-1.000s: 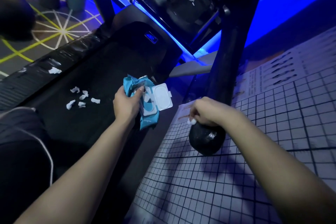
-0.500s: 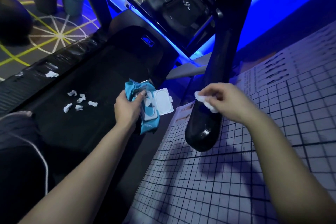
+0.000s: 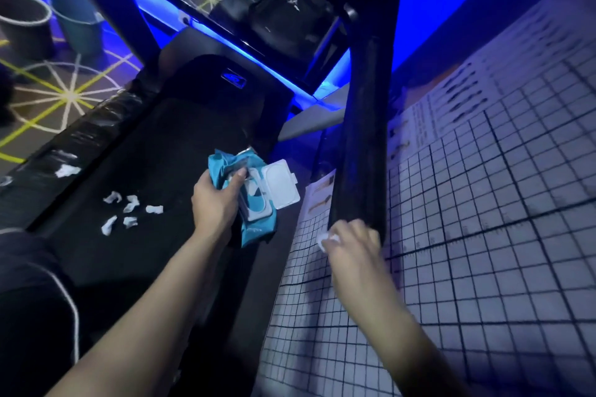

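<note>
My left hand grips a teal pack of wet wipes over the black treadmill belt; the pack's white flip lid stands open. My right hand pinches a small white wipe and presses it against the lower end of the treadmill's black upright post. The post's bottom tip is hidden behind that hand. Several crumpled white wipes lie on the belt to the left.
A white gridded mat covers the floor at right. Two buckets stand on patterned carpet at far left. Another crumpled wipe lies on the treadmill's side rail. My dark-clothed knee is at lower left.
My right hand, with the wipe, has slid back down the black post to its lower end after rising half a second ago. The left hand and pack stayed put.
</note>
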Action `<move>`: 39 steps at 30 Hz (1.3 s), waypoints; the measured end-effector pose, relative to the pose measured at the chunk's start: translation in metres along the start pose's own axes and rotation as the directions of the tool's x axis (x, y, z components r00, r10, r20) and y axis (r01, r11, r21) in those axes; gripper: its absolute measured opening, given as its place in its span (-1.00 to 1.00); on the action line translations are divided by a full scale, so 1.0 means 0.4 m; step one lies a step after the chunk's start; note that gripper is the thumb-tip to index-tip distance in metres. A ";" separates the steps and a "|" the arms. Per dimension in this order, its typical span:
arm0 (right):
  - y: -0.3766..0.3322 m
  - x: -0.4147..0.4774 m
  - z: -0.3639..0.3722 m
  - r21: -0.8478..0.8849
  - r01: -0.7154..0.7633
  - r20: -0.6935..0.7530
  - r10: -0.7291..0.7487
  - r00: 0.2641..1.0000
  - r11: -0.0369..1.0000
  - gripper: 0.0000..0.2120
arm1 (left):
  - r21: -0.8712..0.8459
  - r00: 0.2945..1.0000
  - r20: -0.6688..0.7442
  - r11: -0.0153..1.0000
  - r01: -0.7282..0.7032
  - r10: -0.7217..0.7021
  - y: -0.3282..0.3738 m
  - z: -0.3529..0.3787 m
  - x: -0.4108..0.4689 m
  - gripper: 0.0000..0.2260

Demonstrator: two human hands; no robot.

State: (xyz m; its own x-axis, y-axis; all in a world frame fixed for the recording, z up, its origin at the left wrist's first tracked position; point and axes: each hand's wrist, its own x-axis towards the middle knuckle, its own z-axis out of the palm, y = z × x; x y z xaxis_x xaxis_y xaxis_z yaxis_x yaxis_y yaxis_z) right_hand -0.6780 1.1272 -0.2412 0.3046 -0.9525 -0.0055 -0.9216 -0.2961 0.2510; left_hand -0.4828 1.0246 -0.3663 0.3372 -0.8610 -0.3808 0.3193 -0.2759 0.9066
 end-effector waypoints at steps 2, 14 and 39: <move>-0.035 -0.027 0.027 -0.010 0.008 0.042 -0.008 0.999 1.000 -0.56 | 0.032 1.000 0.014 0.999 0.009 -0.009 -0.001 -0.005 0.023 -0.78; 0.014 0.061 -0.001 0.294 -0.442 -0.502 0.531 0.683 0.847 -0.75 | 0.050 0.963 0.260 0.997 0.066 -0.076 0.015 0.056 0.082 -0.79; 0.106 0.318 -0.071 -0.305 0.098 0.341 0.013 0.940 0.947 -0.78 | 0.003 0.987 0.155 1.000 0.027 -0.027 0.058 0.028 0.045 -0.79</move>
State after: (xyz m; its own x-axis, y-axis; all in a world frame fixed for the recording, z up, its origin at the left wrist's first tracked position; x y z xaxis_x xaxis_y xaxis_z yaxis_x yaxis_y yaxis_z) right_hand -0.6715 0.9956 -0.2038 0.1924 -0.9234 -0.3323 -0.7697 -0.3520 0.5326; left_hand -0.4793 0.9981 -0.3499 0.1865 -0.9090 -0.3727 0.3259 -0.3006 0.8963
